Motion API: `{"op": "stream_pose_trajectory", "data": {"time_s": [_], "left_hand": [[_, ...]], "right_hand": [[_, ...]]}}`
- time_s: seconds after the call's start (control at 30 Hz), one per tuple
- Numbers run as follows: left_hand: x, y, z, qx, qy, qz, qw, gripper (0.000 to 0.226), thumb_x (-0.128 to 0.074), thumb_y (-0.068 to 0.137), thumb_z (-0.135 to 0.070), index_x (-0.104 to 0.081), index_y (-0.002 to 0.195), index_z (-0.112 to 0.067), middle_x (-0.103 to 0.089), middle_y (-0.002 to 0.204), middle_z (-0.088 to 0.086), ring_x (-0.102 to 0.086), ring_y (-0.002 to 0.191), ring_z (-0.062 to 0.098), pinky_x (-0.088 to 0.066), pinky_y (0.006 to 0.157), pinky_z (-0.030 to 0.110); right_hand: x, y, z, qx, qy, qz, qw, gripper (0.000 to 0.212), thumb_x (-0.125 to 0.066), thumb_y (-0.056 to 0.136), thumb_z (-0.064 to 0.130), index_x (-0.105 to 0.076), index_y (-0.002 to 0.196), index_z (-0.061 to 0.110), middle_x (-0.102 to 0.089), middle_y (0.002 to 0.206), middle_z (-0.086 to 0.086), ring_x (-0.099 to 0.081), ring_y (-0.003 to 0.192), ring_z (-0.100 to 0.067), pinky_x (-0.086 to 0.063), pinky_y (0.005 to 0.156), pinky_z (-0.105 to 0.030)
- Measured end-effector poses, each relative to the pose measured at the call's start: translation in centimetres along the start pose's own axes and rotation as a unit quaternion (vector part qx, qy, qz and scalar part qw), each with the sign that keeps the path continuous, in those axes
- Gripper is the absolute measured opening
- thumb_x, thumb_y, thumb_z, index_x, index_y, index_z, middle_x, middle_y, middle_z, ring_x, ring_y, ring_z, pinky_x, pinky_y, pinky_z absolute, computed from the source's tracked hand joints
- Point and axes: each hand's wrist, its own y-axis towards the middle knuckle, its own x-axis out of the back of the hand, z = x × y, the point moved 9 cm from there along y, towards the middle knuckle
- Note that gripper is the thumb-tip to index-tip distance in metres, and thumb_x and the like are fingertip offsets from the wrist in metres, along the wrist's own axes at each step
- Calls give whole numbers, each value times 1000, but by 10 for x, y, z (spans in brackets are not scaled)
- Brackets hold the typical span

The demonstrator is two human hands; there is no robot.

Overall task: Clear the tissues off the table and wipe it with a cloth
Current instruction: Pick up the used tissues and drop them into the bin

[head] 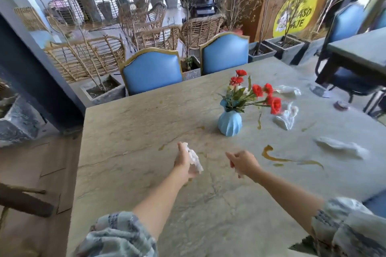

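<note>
Both forearms reach out over the stone table (129,183) from patterned sleeves (117,233). The left hand (184,161) is closed around a crumpled white tissue (194,158), whose long axis runs from 11 o'clock down to 5 o'clock along the palm, its far end poking out past the fingertips. The right hand (243,162) is loosely curled, with the index finger pointing toward 10 o'clock; something pale shows under it, but whether it grips anything cannot be told.

At 3 o'clock from the right hand, a brown sauce smear (277,157) streaks the tabletop. Beyond it, at 2 o'clock, a flattened tissue (342,147) lies with its long axis running left to right. Farther on, a blue vase (229,123) of red flowers (258,91) stands upright near the table's middle, a second loose tissue (285,120) just to its right at 3 o'clock, and a third tissue (289,89) near the far edge.

Two blue chairs (152,71) face the far side, with wicker chairs (87,56) and planters behind.
</note>
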Motion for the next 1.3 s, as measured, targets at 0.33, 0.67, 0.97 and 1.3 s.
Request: {"op": "stream_pose_trajectory", "data": {"time_s": [0.33,0.67,0.97,1.3], "left_hand": [[-144,-72,78,-109,273,56,954,13,-38,92,-3,-43,90,-15,-54,68,10,-51,33,13,-36,32,17],[-312,-146,81,-302,604,40,737,26,-66,84,-23,-71,100,-3,-70,106,15,-64,102,29,-46,81,33],[-368,-144,90,-297,603,3,740,26,-51,79,-28,-67,92,-11,-68,108,14,-62,103,35,-49,81,33],[-404,-84,63,-332,567,-51,752,47,-39,97,-42,-66,96,-4,-66,108,20,-59,107,35,-41,81,32]], "right_hand": [[136,-65,-115,36,-188,-1,981,18,-68,83,17,-72,101,14,-67,94,-3,-62,93,-20,-44,77,-23],[274,-112,-186,112,-246,-2,963,27,-51,88,2,-68,107,10,-66,107,-11,-61,101,-26,-46,78,-26],[351,-85,-237,65,-185,-70,978,24,-48,93,8,-65,108,15,-65,108,-11,-62,81,-23,-47,59,-21],[357,8,-272,-68,-103,-96,988,72,-42,84,71,-60,90,2,-63,92,-17,-66,88,-32,-57,74,-41]]}}
